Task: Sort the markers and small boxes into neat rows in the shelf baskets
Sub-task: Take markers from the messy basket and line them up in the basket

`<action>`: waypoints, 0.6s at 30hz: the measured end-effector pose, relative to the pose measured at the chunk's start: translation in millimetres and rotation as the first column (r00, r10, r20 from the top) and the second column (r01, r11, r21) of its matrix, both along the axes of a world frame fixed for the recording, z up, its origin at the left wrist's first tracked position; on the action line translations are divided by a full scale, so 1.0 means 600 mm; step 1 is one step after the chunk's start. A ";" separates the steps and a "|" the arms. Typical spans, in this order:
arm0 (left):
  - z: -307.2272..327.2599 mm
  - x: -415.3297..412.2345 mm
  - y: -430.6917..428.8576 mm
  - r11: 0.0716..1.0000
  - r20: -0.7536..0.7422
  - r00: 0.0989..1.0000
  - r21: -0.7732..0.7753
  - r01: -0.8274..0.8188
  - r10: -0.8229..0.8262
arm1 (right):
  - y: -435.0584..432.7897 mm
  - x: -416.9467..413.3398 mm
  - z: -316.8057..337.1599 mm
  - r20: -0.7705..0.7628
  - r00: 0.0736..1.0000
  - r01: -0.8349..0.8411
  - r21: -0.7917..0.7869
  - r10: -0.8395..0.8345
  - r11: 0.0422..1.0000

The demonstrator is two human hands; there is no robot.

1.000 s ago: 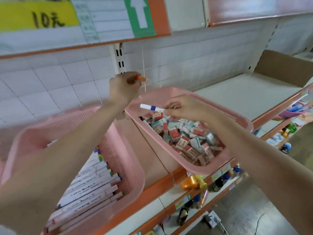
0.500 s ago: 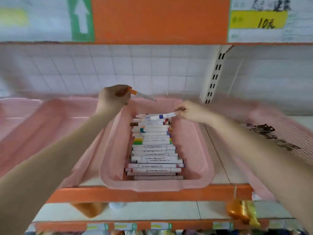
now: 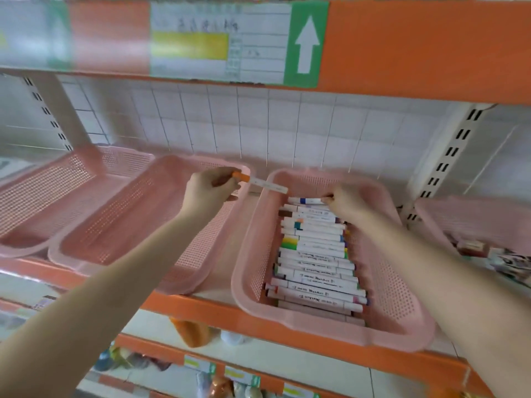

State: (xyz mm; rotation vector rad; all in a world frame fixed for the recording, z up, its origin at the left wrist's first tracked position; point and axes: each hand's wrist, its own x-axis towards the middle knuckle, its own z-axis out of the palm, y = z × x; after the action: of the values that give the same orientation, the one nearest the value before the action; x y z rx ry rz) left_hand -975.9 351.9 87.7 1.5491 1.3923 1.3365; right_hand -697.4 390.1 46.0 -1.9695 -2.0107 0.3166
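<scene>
Left hand up over the near left basket, fingers curled round the cap end of the orange-capped marker: orange cap just clear of the knuckles, white barrel jutting rightward and slightly downward, free tip above the far left corner of the marker basket and touching nothing there. Right hand down inside that basket at its far end, thumb and fingertips pinched on the right end of the blue-banded marker, barrel reaching leftward out of the fingers, crosswise, just behind the last of the marker row. Hard to tell through the blur whether resting on the basket floor or held just off it. Row packed side by side from the front wall back toward the pinching fingers, barrels parallel, coloured caps at both ends. Farther left, the far left basket, beside the near one on the same orange-edged shelf. To the right, past the slotted upright, the right basket with small boxes heaped inside. Overhead, a shelf label with a white arrow on green.
</scene>
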 end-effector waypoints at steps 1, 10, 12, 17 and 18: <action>-0.002 0.003 -0.001 1.000 0.003 1.000 0.001 0.007 -0.007 | 0.003 0.000 -0.003 -0.035 0.999 0.018 -0.003 -0.018 1.000; 0.003 0.035 0.008 0.997 0.001 0.998 -0.042 0.068 -0.068 | -0.024 -0.011 0.025 -0.140 0.990 0.032 0.095 -0.019 0.995; 0.002 0.048 0.012 0.993 0.042 0.994 -0.065 0.100 -0.097 | -0.049 -0.014 0.050 -0.193 0.980 -0.032 0.071 0.045 0.997; -0.012 0.093 0.012 0.968 0.111 0.974 -0.136 0.210 -0.196 | -0.078 0.002 0.055 -0.546 0.831 -0.138 -0.015 0.108 0.990; -0.014 0.103 0.010 0.963 0.135 0.968 -0.143 0.229 -0.210 | -0.085 0.012 0.051 -0.551 0.828 -0.151 -0.041 0.104 0.988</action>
State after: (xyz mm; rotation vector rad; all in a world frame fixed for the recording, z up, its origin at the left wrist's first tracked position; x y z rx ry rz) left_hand -914.3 357.8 79.2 1.4481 1.1848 1.1370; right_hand -690.2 339.3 76.7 -1.5416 -1.7609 0.9002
